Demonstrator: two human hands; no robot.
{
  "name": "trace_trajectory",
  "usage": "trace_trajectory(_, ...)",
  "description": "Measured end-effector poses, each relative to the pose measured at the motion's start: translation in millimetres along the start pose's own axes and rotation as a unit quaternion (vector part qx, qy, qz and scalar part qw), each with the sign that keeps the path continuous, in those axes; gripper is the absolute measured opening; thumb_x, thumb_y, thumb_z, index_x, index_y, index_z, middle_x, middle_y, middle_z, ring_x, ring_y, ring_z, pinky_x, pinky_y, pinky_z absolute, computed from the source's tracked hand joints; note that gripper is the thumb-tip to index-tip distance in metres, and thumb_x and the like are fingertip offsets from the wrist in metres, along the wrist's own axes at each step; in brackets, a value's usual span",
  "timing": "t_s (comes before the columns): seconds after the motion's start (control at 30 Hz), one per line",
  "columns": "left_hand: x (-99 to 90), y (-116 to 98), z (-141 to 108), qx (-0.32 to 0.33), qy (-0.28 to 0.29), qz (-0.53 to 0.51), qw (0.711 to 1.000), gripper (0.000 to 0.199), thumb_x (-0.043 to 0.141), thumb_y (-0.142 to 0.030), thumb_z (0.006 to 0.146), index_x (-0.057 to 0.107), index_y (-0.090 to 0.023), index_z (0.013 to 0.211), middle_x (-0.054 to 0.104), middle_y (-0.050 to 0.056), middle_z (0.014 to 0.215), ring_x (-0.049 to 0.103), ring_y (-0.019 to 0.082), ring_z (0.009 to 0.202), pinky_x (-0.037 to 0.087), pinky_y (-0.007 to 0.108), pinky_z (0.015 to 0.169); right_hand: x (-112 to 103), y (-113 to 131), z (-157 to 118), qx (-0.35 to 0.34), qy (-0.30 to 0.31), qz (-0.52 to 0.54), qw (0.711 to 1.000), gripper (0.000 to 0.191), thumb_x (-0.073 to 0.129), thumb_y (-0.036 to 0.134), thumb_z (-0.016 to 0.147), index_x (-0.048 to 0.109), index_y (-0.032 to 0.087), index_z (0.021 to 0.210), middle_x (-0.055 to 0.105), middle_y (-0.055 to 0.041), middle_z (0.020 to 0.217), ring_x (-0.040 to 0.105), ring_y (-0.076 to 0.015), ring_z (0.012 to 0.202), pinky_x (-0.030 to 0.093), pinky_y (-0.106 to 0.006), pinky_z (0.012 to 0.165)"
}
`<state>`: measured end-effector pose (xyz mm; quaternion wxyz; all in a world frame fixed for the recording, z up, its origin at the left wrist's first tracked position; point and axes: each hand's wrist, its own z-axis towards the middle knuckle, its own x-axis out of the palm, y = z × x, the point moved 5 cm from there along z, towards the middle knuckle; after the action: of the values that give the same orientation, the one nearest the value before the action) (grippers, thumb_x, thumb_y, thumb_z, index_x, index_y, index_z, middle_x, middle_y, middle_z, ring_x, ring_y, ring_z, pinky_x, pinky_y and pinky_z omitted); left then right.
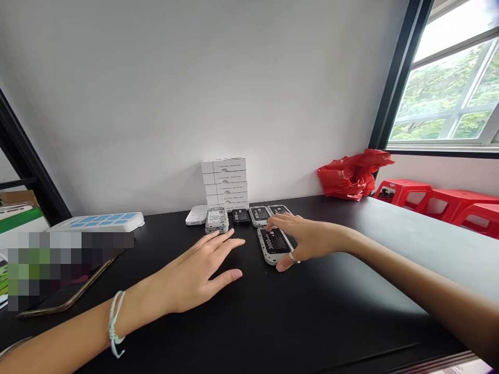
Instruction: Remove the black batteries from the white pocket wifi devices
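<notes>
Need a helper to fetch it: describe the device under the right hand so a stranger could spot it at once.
On the black desk, find the white boxes stacked against the wall. In front lies a row of devices. The white-framed device with the black 3000mAh label sits forward of that row, alone under the right hand.

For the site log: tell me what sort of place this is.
Most likely a small electronics assembly or packing room. A black workbench holds white-framed devices with black batteries, and a stack of white product boxes stands behind them.
</notes>
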<state>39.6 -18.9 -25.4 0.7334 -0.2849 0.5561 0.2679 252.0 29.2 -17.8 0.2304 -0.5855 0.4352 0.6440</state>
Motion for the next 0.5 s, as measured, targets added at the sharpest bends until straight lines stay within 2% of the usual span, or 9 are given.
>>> trace_trajectory(0.03,-1.4,-2.4,1.4,0.024,-0.018,0.016,0.999,0.043,0.041,-0.047,0.093,0.044,-0.026,0.131,0.047,0.006,0.139,0.040,0.027,0.129,0.037,0.038,0.102,0.2,1.1,-0.1,-0.002,0.000,0.002,1.000,0.073,0.070,0.062,0.059,0.050,0.025,0.118,0.051,-0.0092,0.124,0.045,-0.0389,0.115,0.044,-0.047,0.088)
trace_trajectory(0.1,-5.7,-10.6,2.9,0.086,-0.063,0.060,0.992,0.024,0.040,-0.036,0.095,0.056,-0.020,0.104,0.063,0.008,0.109,0.057,0.022,0.102,0.045,0.032,0.085,0.3,1.9,0.0,-0.007,0.002,0.014,1.000,0.071,0.070,0.058,0.062,0.050,0.025,0.121,0.052,-0.0089,0.124,0.048,-0.0371,0.113,0.045,-0.046,0.088)
trace_trajectory(0.17,-9.3,-21.0,0.6,0.161,-0.111,0.119,0.973,0.025,0.036,-0.025,0.095,0.054,-0.019,0.078,0.060,0.004,0.076,0.056,0.017,0.070,0.043,0.030,0.063,-0.1,1.2,-0.1,-0.011,0.003,0.021,1.000,0.073,0.070,0.056,0.063,0.048,0.025,0.126,0.052,-0.0090,0.126,0.049,-0.0355,0.113,0.044,-0.045,0.089)
trace_trajectory(0.23,-8.3,-28.5,-3.9,0.215,-0.138,0.178,0.950,0.031,0.034,-0.021,0.095,0.048,-0.019,0.068,0.052,0.000,0.060,0.047,0.014,0.051,0.033,0.030,0.049,-1.6,0.1,-0.2,-0.011,-0.004,0.018,1.000,0.078,0.070,0.058,0.062,0.045,0.025,0.129,0.050,-0.0092,0.130,0.046,-0.0353,0.117,0.043,-0.045,0.091)
trace_trajectory(0.33,1.7,-29.7,-7.2,0.241,-0.104,0.227,0.938,0.031,0.036,-0.023,0.094,0.047,-0.019,0.066,0.050,-0.002,0.055,0.041,0.013,0.042,0.023,0.031,0.042,-8.7,1.9,1.7,-0.025,-0.061,0.023,0.998,0.078,0.069,0.063,0.062,0.046,0.025,0.125,0.050,-0.0085,0.131,0.045,-0.0341,0.120,0.043,-0.043,0.092)
trace_trajectory(0.43,12.5,-25.7,-6.0,0.252,-0.040,0.236,0.938,0.028,0.038,-0.023,0.094,0.048,-0.018,0.067,0.054,-0.002,0.057,0.044,0.013,0.043,0.023,0.030,0.043,-18.2,9.6,10.3,-0.060,-0.133,0.043,0.988,0.061,0.063,0.062,0.071,0.048,0.024,0.117,0.055,-0.0082,0.124,0.049,-0.0297,0.116,0.044,-0.040,0.091)
trace_trajectory(0.5,15.3,-23.0,-4.0,0.249,-0.019,0.226,0.941,0.027,0.039,-0.024,0.093,0.048,-0.018,0.069,0.056,-0.002,0.059,0.047,0.013,0.044,0.024,0.030,0.044,-20.6,17.9,22.7,-0.089,-0.143,0.041,0.985,0.056,0.062,0.058,0.075,0.047,0.025,0.117,0.055,-0.0087,0.124,0.051,-0.0282,0.114,0.044,-0.040,0.090)
